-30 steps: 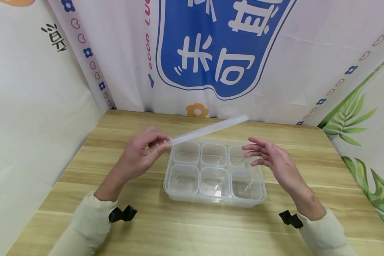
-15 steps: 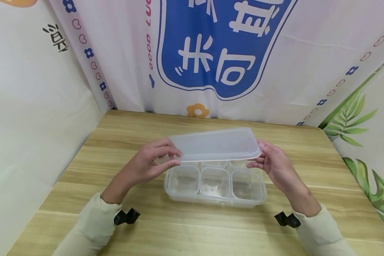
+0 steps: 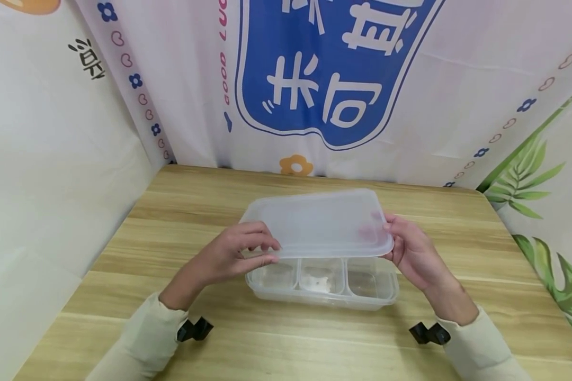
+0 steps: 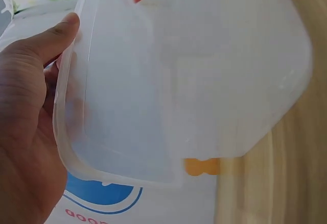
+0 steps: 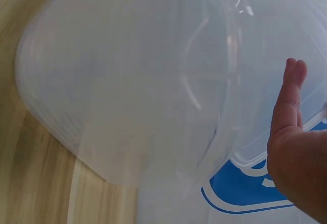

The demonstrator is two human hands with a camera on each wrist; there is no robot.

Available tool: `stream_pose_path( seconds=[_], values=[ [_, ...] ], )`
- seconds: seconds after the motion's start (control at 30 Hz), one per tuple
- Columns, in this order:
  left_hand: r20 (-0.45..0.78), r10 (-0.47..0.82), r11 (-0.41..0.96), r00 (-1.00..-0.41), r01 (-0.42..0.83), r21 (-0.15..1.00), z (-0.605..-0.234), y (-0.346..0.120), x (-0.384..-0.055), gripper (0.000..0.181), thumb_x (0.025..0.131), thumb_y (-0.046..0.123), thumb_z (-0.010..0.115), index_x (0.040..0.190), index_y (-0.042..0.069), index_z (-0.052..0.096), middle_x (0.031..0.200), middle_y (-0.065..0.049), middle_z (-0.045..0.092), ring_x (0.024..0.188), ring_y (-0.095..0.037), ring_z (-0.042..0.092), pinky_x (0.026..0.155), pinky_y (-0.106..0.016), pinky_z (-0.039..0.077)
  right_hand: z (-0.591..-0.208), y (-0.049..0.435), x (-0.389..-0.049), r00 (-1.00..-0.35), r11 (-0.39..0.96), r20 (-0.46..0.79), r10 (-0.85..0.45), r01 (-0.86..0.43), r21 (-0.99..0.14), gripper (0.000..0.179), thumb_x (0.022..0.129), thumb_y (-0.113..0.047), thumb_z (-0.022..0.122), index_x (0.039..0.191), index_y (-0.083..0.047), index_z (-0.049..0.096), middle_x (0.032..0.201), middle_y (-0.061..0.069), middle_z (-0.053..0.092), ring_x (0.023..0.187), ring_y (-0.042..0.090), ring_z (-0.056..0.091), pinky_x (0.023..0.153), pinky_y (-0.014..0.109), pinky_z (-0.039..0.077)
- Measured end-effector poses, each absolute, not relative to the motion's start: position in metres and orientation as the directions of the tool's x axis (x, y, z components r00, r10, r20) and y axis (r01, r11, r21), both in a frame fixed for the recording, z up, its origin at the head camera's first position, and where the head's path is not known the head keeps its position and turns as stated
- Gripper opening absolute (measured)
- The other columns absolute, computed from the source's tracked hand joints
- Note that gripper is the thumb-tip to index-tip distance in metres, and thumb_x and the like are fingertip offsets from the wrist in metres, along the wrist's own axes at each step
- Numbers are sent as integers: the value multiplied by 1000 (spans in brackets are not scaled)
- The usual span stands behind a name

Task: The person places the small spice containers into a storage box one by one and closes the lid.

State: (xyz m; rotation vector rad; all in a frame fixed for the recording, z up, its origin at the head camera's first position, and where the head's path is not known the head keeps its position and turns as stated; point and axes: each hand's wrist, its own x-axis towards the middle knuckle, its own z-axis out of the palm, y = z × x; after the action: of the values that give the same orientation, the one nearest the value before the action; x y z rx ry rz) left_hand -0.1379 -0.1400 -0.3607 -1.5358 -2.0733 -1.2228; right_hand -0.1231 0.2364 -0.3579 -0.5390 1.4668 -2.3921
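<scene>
A translucent plastic lid (image 3: pixel 319 222) is held tilted over a clear food container (image 3: pixel 324 299), its far side higher. My left hand (image 3: pixel 235 251) pinches the lid's near left corner; in the left wrist view the thumb (image 4: pixel 64 30) lies along the rim with fingers behind it. At the right edge my right hand (image 3: pixel 412 251) grips the lid, thumb at the rim and fingers showing blurred through the plastic from below. Three small square compartments of the container's front row show below the lid. The back row is hidden under it.
Container and hands are over a wood-grain table (image 3: pixel 286 344). A printed curtain (image 3: pixel 195 106) hangs along the table's back edge, and white cloth (image 3: pixel 52 174) covers the left side. Leaf-patterned cloth (image 3: pixel 543 211) lines the right. A small black device (image 3: pixel 194 329) sits at each cuff.
The right hand has come to the lid's right edge and taken hold of it. The lid has turned its top face toward me and come nearer and lower, covering the container's back row.
</scene>
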Motion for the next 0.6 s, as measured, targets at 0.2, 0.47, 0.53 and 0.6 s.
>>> stream_pose_path(
  seconds=[0.2,0.47,0.53,0.6],
  values=[
    [662,662,56,-350,905,422,-368,-133,-134,25,79,-4,86,98,9,77,93,3,67,77,-9,59,61,-16,47,-363,241,-119,-903,-466,137,-406,76,-882,41,104,10,33,143,7,47,116,21,72,103,25,72,85,35,57],
    [622,682,170,-383,911,375,-374,-133,-130,16,82,12,88,93,13,76,95,5,64,86,-8,60,73,-19,50,-371,249,-110,-910,-414,132,-393,47,-909,52,99,16,34,146,0,50,110,20,74,98,25,74,83,37,57],
    [595,684,203,-422,893,401,-374,-135,-129,15,85,18,87,95,13,76,98,7,64,90,-8,60,77,-20,50,-373,252,-108,-905,-405,134,-405,46,-913,53,99,16,34,147,0,47,111,20,74,97,26,74,83,37,57],
    [569,682,232,-459,874,426,-375,-136,-129,15,88,21,85,97,14,76,101,8,64,94,-8,60,81,-23,51,-374,254,-106,-900,-402,133,-415,51,-914,54,99,16,34,148,-2,46,112,19,74,98,26,74,83,37,57]
  ],
)
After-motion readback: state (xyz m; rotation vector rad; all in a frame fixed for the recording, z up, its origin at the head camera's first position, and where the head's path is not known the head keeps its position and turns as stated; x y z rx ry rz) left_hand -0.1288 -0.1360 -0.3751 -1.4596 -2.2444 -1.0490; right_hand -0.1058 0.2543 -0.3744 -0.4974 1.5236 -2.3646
